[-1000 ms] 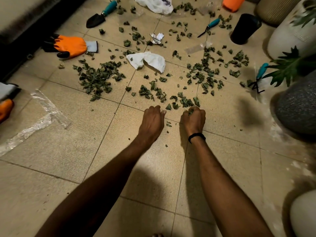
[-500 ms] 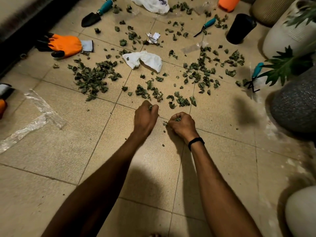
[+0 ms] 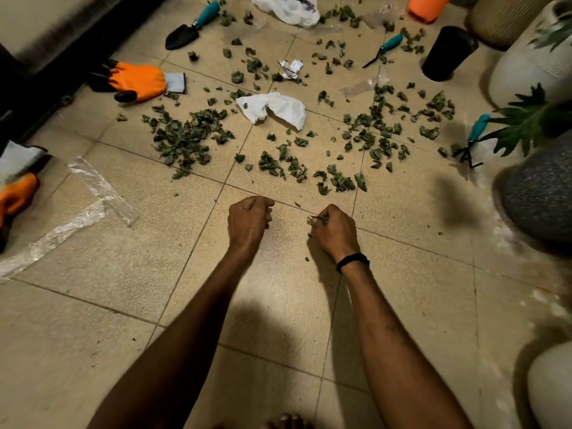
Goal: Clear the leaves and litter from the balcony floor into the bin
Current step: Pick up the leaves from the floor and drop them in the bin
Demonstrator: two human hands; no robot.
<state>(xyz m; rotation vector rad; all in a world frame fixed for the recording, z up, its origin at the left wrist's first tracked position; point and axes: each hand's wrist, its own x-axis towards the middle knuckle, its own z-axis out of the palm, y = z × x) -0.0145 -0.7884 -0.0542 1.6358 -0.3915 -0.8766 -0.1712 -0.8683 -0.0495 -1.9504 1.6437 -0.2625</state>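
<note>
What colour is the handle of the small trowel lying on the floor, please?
Teal, above a black blade; the trowel shows best in the head view.

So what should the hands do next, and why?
Probably carry this handful to the bin. The right hand grips leaf bits, the left hand is curled too, and the tiles right by them look nearly bare. The black container might be the bin.

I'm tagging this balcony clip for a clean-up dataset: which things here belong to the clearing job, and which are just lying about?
Job:
leaves on the floor
right hand, gripping some
left hand, fisted
crumpled white paper
plastic wrap

Lying about:
trowel
orange glove
teal hand rake
grey pot
</note>
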